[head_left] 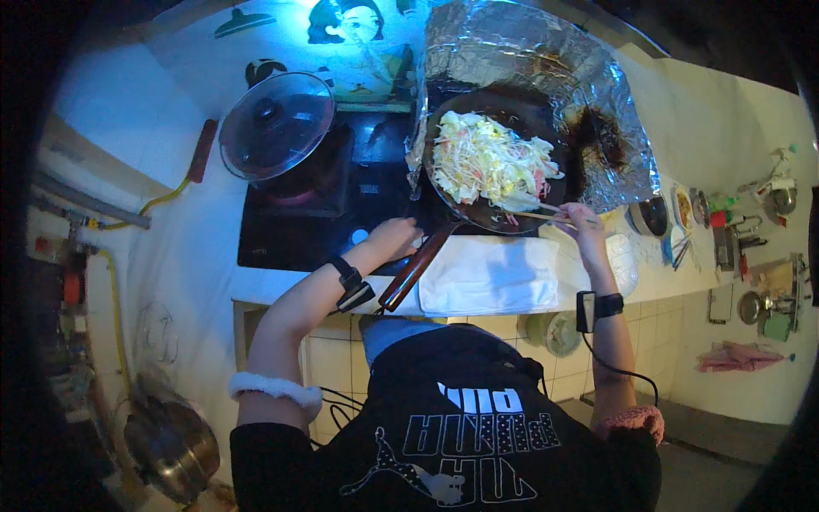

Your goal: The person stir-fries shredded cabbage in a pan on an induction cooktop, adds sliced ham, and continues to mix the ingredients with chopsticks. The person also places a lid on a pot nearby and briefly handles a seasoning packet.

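My right hand (pixel 581 223) grips a pair of chopsticks (pixel 534 212), their tips in the food at the near right side of a dark frying pan (pixel 556 182). Shredded cabbage and bean sprouts (pixel 486 157) with pink strips fill much of the pan. Its brown handle (pixel 416 269) points toward me over the counter edge. My left hand (pixel 395 238) is at the front of the black gas stove (pixel 307 246), just left of the handle. Its fingers are curled near the stove's controls; what they touch is hidden. A pale round knob (pixel 359 237) shows beside my left wrist.
A glass lid (pixel 278 128) sits over the left burner. Stained aluminium foil (pixel 601 128) stands around the pan's back and right. A folded white cloth (pixel 489 275) lies along the counter's front. Bowls (pixel 651 214) stand farther right. A metal pot (pixel 171 441) is at lower left.
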{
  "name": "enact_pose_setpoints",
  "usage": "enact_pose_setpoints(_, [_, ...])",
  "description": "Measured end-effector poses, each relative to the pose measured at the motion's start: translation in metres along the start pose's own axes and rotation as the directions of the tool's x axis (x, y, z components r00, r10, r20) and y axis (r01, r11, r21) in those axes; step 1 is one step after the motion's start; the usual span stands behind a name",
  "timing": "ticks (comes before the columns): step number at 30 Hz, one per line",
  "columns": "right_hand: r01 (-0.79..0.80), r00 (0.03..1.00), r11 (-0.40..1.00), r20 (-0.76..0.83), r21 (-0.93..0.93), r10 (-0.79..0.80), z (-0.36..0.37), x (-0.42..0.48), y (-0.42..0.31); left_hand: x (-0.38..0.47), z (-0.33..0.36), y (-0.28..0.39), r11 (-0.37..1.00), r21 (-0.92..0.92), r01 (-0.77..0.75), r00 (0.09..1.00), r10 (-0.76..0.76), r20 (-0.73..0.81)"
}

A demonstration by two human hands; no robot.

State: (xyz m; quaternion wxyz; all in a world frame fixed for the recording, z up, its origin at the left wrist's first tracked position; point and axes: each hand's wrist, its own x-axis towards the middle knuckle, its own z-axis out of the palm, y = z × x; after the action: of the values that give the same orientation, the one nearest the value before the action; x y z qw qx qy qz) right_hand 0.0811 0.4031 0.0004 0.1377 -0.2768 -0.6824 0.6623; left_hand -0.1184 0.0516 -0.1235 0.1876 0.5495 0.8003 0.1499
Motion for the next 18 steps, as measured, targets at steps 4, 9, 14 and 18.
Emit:
enact_pose_setpoints(4, [0.01, 0.997, 0.997, -0.073, -0.076, -0.016, -0.009, -0.019, 0.001, 0.004, 0.005, -0.006, 0.998, 0.032, -0.051, 0.999, 0.051, -0.008])
enact_pose_setpoints(9, [0.127, 0.99, 0.987, -0.052, -0.095, -0.132, -0.014, -0.03, -0.027, 0.002, 0.002, -0.009, 0.987, 0.001, -0.163, 0.983, 0.163, -0.088])
enact_pose_setpoints(14, [0.221, 0.967, 0.964, -0.097, -0.149, -0.237, -0.013, -0.026, -0.044, 0.006, -0.003, -0.002, 0.997, 0.055, -0.047, 0.996, 0.043, 0.075])
enact_pose_setpoints(18, [0.286, 0.945, 0.942, -0.112, -0.179, -0.308, -0.017, -0.001, -0.041, -0.002, -0.015, 0.004, 1.0, -0.007, 0.005, 0.997, -0.004, 0.081])
